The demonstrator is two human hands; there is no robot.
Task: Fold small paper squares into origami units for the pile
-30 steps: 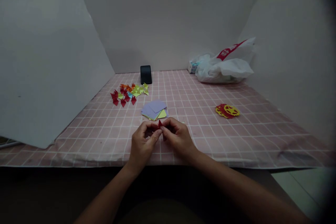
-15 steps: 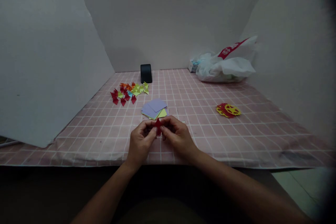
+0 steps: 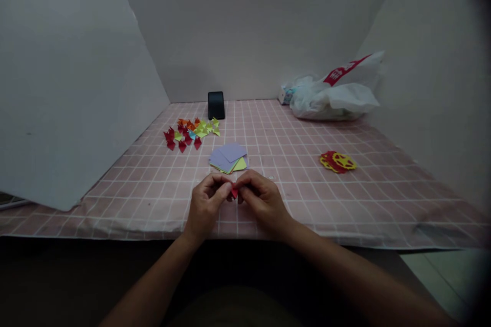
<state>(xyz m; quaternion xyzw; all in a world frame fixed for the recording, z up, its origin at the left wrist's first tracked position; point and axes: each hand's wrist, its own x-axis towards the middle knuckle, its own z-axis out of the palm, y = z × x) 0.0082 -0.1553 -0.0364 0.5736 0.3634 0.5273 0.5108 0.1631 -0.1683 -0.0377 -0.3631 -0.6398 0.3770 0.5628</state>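
Near the front edge of the counter (image 3: 291, 138), I see the left hand (image 3: 205, 205) and right hand (image 3: 265, 203) pinching a small folded red paper (image 3: 234, 193) between them. Beyond it lie fanned paper squares (image 3: 229, 155); a colourful origami cluster (image 3: 201, 132) sits toward the back left corner, near a black smartphone (image 3: 216, 106).

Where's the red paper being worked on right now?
In the head view, low centre, the red paper is held between the left hand and the right hand, on the near side of the purple sheets.

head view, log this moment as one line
left hand: pinching red paper | right hand: pinching red paper | paper squares: beyond hands | folded pieces: farther left
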